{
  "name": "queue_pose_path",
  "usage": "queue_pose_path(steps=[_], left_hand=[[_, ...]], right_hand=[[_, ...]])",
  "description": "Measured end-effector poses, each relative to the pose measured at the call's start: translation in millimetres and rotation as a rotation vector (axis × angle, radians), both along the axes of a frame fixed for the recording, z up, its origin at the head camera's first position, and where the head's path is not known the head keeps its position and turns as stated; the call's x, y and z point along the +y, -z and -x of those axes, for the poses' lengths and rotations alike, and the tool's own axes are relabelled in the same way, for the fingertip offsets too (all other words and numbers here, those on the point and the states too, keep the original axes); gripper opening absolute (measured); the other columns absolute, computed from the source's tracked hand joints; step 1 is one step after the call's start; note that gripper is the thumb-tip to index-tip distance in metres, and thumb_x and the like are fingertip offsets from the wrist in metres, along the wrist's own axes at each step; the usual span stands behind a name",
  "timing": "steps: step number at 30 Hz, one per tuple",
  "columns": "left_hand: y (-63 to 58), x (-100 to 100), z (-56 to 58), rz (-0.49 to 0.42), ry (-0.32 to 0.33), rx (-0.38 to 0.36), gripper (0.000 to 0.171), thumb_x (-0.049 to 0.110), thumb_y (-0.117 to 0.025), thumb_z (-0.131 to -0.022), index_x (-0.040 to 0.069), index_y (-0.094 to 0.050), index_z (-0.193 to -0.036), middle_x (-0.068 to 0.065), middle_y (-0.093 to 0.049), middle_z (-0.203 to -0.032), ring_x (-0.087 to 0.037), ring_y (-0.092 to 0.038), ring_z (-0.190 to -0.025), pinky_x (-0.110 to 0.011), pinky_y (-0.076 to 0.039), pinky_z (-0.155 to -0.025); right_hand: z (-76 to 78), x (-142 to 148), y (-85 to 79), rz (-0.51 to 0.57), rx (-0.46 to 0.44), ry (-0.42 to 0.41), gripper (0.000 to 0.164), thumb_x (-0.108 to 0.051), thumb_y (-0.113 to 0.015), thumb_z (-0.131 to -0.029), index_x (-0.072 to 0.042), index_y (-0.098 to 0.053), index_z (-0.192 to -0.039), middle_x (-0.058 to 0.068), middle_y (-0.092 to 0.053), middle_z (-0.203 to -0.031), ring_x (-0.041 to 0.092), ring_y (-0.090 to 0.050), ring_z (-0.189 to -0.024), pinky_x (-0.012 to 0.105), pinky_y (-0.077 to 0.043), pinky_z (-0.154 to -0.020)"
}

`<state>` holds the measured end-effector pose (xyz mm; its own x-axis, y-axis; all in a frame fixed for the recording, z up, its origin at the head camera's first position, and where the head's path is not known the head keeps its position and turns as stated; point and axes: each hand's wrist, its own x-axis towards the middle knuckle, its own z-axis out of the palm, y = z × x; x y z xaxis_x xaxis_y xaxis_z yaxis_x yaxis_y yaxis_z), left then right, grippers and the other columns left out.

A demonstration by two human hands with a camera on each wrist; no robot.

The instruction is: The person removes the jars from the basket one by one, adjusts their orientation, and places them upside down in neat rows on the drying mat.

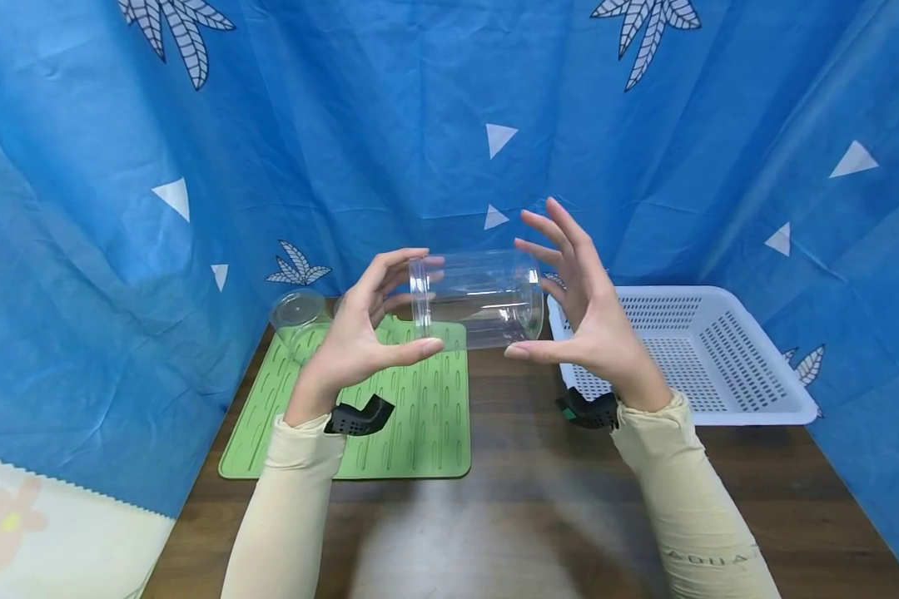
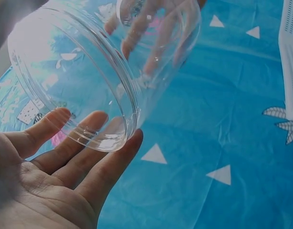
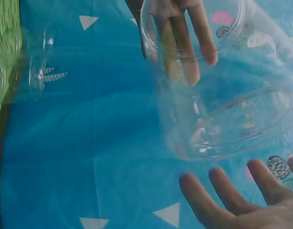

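A clear, empty jar (image 1: 479,299) lies sideways in the air in the head view, its ridged mouth to the left and its base to the right. My left hand (image 1: 367,320) holds it at the mouth, thumb below and fingers on the far side. In the left wrist view the fingers (image 2: 106,174) of that hand lie against the ridged rim. My right hand (image 1: 588,308) is spread around the base end. Its fingertips (image 3: 218,179) stand apart from the jar in the right wrist view; whether the thumb touches it I cannot tell.
A green ridged mat (image 1: 419,416) lies on the brown wooden table (image 1: 434,532), at left. Another clear container (image 1: 297,312) is at the mat's back left corner. At right sits a white perforated basket (image 1: 787,391). Blue curtain (image 1: 434,108) hangs behind.
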<state>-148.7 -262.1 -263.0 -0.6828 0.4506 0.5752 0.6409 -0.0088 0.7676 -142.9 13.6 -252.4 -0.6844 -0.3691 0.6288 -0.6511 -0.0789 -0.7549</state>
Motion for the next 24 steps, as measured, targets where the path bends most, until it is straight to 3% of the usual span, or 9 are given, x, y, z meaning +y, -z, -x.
queue_pose_path(steps=[3, 8, 13, 17, 21, 24], left_hand=[[0.6, 0, 0.3, -0.008, 0.009, -0.009, 0.083, 0.002, -0.084, -0.075, 0.007, -0.04, -0.146, -0.018, -0.048, -0.145, -0.035, -0.048, -0.132, -0.051, -0.044, -0.104], [1.7, 0, 1.8, -0.016, 0.023, -0.018, 0.084, 0.002, -0.084, -0.076, 0.005, -0.04, -0.146, -0.018, -0.048, -0.145, -0.037, -0.047, -0.132, -0.053, -0.044, -0.104], [2.6, -2, 0.2, -0.015, 0.013, -0.022, 0.082, 0.003, -0.084, -0.076, 0.006, -0.041, -0.146, -0.017, -0.049, -0.145, -0.038, -0.047, -0.132, -0.057, -0.041, -0.105], [4.5, -4, -1.4, -0.007, -0.001, -0.036, 0.083, 0.01, -0.084, -0.078, 0.006, -0.039, -0.147, -0.016, -0.048, -0.146, -0.031, -0.046, -0.135, -0.055, -0.041, -0.106], [7.4, -8, -3.1, 0.004, -0.016, -0.058, 0.089, 0.021, -0.083, -0.081, 0.006, -0.032, -0.152, -0.013, -0.042, -0.151, -0.026, -0.04, -0.139, -0.048, -0.038, -0.11], [10.7, -12, -3.9, 0.023, -0.056, -0.072, 0.094, 0.02, -0.083, -0.082, 0.009, -0.025, -0.156, -0.011, -0.038, -0.155, -0.024, -0.035, -0.142, -0.047, -0.035, -0.112]], right_hand=[[4.7, 0, 4.9, -0.009, -0.046, -0.067, 0.122, 0.016, -0.087, -0.061, -0.016, -0.022, -0.16, 0.013, -0.026, -0.16, 0.04, -0.032, -0.141, 0.067, -0.026, -0.11], [10.8, -1, 11.2, 0.005, -0.083, -0.133, 0.106, 0.021, -0.083, -0.063, -0.003, -0.034, -0.153, 0.017, -0.036, -0.155, 0.039, -0.037, -0.139, 0.058, -0.032, -0.111], [13.8, -2, 15.0, 0.032, -0.105, -0.141, 0.102, 0.023, -0.084, -0.06, 0.002, -0.039, -0.148, 0.02, -0.041, -0.15, 0.04, -0.04, -0.136, 0.05, -0.038, -0.11], [14.1, -4, 14.8, 0.041, -0.114, -0.15, 0.1, 0.023, -0.084, -0.06, 0.004, -0.039, -0.147, 0.02, -0.042, -0.149, 0.043, -0.042, -0.134, 0.052, -0.041, -0.107], [14.6, -7, 8.6, 0.003, -0.112, -0.131, 0.097, 0.019, -0.085, -0.062, 0.001, -0.042, -0.147, 0.018, -0.044, -0.148, 0.04, -0.046, -0.131, 0.052, -0.044, -0.104], [17.7, -10, 0.1, -0.055, -0.094, -0.092, 0.093, 0.014, -0.087, -0.065, -0.005, -0.046, -0.146, 0.015, -0.046, -0.147, 0.034, -0.047, -0.129, 0.051, -0.045, -0.103]])
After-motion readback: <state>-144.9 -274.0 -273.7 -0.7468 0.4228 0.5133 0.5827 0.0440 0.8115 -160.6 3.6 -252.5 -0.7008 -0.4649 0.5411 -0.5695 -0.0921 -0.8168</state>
